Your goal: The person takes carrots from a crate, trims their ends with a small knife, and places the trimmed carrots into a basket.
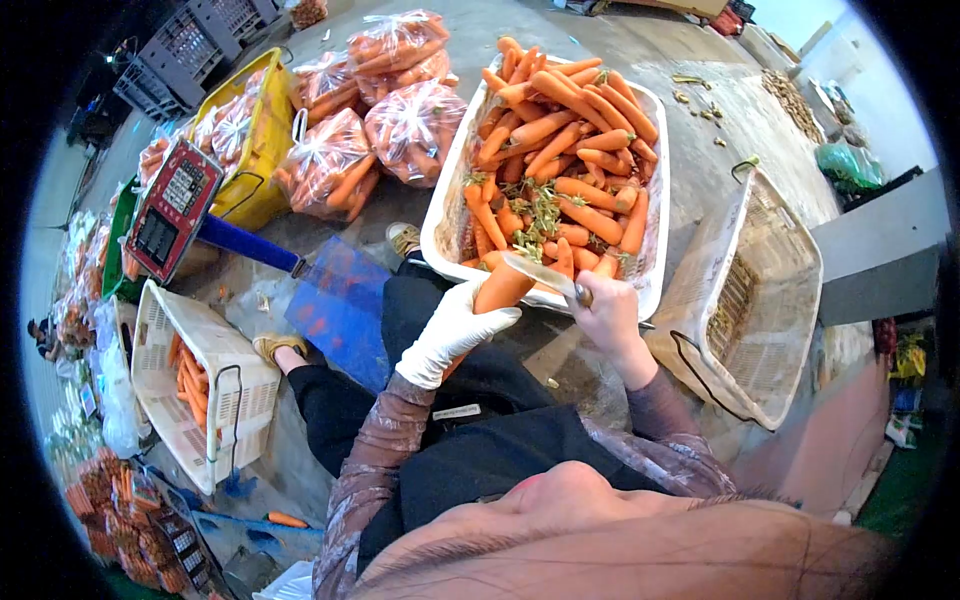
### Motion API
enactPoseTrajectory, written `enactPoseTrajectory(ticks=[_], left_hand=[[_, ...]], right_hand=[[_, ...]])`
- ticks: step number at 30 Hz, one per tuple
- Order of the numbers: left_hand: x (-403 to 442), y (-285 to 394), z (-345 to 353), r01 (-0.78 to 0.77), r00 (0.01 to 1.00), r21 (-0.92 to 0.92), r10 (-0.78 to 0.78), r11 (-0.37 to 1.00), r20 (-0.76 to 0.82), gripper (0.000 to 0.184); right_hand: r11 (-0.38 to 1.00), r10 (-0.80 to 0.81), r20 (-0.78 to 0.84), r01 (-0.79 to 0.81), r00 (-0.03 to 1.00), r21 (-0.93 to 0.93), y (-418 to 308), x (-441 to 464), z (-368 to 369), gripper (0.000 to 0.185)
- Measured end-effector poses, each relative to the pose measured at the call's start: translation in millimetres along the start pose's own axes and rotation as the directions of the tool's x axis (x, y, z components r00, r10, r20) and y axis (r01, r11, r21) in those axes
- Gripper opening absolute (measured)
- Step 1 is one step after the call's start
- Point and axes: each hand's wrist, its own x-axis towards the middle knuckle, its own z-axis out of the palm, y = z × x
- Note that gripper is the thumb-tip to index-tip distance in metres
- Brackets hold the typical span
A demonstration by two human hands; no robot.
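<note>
My left hand (447, 335), in a white glove, is wrapped around a large carrot (502, 288). The carrot's top end points away from me, toward the white crate. In my bare right hand (608, 312) is a knife (545, 272), gripped by its handle. Its blade reaches left and lies against or very near the carrot's top end. Just beyond both hands stands a white crate (440, 222) heaped with carrots (570, 110), with cut green tops (540, 215) lying among them.
To the left stands a scale with a red display (175, 210) and blue platform (343, 300). Behind it are bagged carrots (415, 125) and a yellow crate (262, 190). White crates flank me: one on the right (715, 340), another at left (250, 400) holding some carrots.
</note>
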Motion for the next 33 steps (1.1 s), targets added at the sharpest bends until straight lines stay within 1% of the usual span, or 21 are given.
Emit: enactPoseTrajectory(ticks=[3, 4, 6, 7, 9, 12, 13, 14, 15, 16, 18, 20, 21, 22, 23, 24, 26, 30, 31, 32, 33], left_hand=[[8.9, -12.3, -2.5, -0.218, 0.96, 0.389, 0.269, 0.895, -0.081, 0.041], [10.3, -14.8, -3.4, -0.216, 0.96, 0.396, 0.268, 0.893, -0.082, 0.041], [7.3, -9.2, -0.6, -0.166, 0.93, 0.626, 0.331, 0.762, -0.158, 0.043], [7.1, -7.5, 1.3, -0.159, 0.931, 0.627, 0.327, 0.762, -0.161, 0.043], [8.4, -6.2, 6.0, -0.13, 0.882, 0.792, 0.434, 0.597, -0.182, 0.043], [10.6, -7.0, 11.1, -0.175, 0.836, 0.815, 0.521, 0.552, -0.173, 0.042], [10.9, -7.6, 11.0, -0.176, 0.837, 0.815, 0.519, 0.553, -0.171, 0.042], [10.6, -9.3, 11.3, -0.272, 0.837, 0.743, 0.532, 0.611, -0.131, 0.041], [9.9, -10.3, 11.4, -0.363, 0.83, 0.659, 0.549, 0.659, -0.092, 0.04], [8.3, -9.0, 11.6, -0.465, 0.796, 0.581, 0.603, 0.668, -0.056, 0.041], [9.4, -7.4, 11.5, -0.498, 0.84, 0.215, 0.529, 0.84, -0.121, 0.038], [7.8, -3.2, -11.2, -0.101, 0.993, -0.176, 0.111, 0.979, 0.049, 0.036], [5.7, -6.4, -7.1, -0.145, 0.985, -0.438, 0.172, 0.887, 0.021, 0.041], [5.6, -4.1, -7.7, -0.072, 0.989, -0.671, 0.141, 0.738, 0.049, 0.048], [10.1, -9.1, -16.3, 0.086, 0.976, -0.86, 0.129, 0.503, 0.173, 0.05], [14.8, -17.6, -26.5, 0.251, 0.945, -0.944, 0.158, 0.212, 0.287, 0.052], [22.2, -29.8, -39.7, 0.28, 0.943, -0.958, 0.173, 0.059, 0.286, 0.05], [14.0, -29.2, -48.6, 0.034, 0.998, -0.989, 0.053, 0.142, 0.042, 0.043], [12.1, -29.7, -52.8, 0.008, 0.998, -0.994, 0.059, 0.109, 0.015, 0.042], [10.4, -32.9, -64.8, -0.025, 1.0, -0.992, 0.012, 0.123, -0.023, 0.041], [-1.0, -30.7, -73.6, -0.085, 0.995, -0.933, 0.079, 0.35, -0.061, 0.041]], right_hand=[[0.998, -0.009, -0.031, 0.007, 0.999, -0.068, -7.3, 9.1, 7.5, 0.012], [0.998, -0.009, -0.034, 0.007, 0.999, -0.061, -6.9, 9.4, 9.2, 0.012], [0.997, 0.039, 0.058, -0.043, 0.998, 0.067, -5.0, 7.6, 13.6, 0.015], [0.993, 0.058, 0.072, -0.066, 0.996, 0.103, -2.9, 5.8, 16.1, 0.015], [0.991, 0.091, 0.114, -0.102, 0.989, 0.09, 2.6, 5.8, 17.1, 0.015], [0.987, 0.145, 0.171, -0.153, 0.975, 0.037, 10.9, 8.2, 15.5, 0.021], [0.969, 0.245, 0.207, -0.236, 0.947, -0.067, 24.1, 9.5, 24.5, 0.025], [0.933, 0.348, 0.234, -0.313, 0.908, -0.175, 40.4, 10.3, 32.3, 0.03], [0.893, 0.417, 0.361, -0.302, 0.834, -0.334, 66.2, 15.9, 34.5, 0.034], [0.856, 0.499, 0.267, -0.422, 0.824, -0.299, 87.9, 8.7, 43.8, 0.035], [0.867, 0.483, 0.207, -0.432, 0.851, -0.247, 102.6, 1.2, 45.4, 0.038], [0.846, 0.493, 0.164, -0.426, 0.854, -0.322, 103.1, -0.3, 49.4, 0.036], [0.876, 0.461, 0.142, -0.424, 0.876, -0.23, 90.1, -1.3, 43.5, 0.035], [0.866, 0.478, 0.131, -0.442, 0.868, -0.235, 90.3, -1.0, 47.7, 0.033], [0.851, 0.493, 0.097, -0.457, 0.864, -0.259, 99.7, -1.0, 56.8, 0.033], [0.833, 0.511, 0.071, -0.473, 0.857, -0.286, 101.6, -2.3, 63.9, 0.033], [0.848, 0.491, 0.066, -0.459, 0.869, -0.266, 99.7, -1.3, 64.8, 0.032], [0.871, 0.434, 0.09, -0.391, 0.897, -0.297, 92.3, 0.0, 60.8, 0.035], [0.867, 0.439, 0.085, -0.397, 0.894, -0.301, 93.6, 1.0, 63.1, 0.035], [0.865, 0.45, 0.165, -0.382, 0.878, -0.325, 97.4, 3.5, 66.6, 0.036], [0.855, 0.471, 0.229, -0.377, 0.852, -0.357, 104.9, 5.1, 64.7, 0.037]])
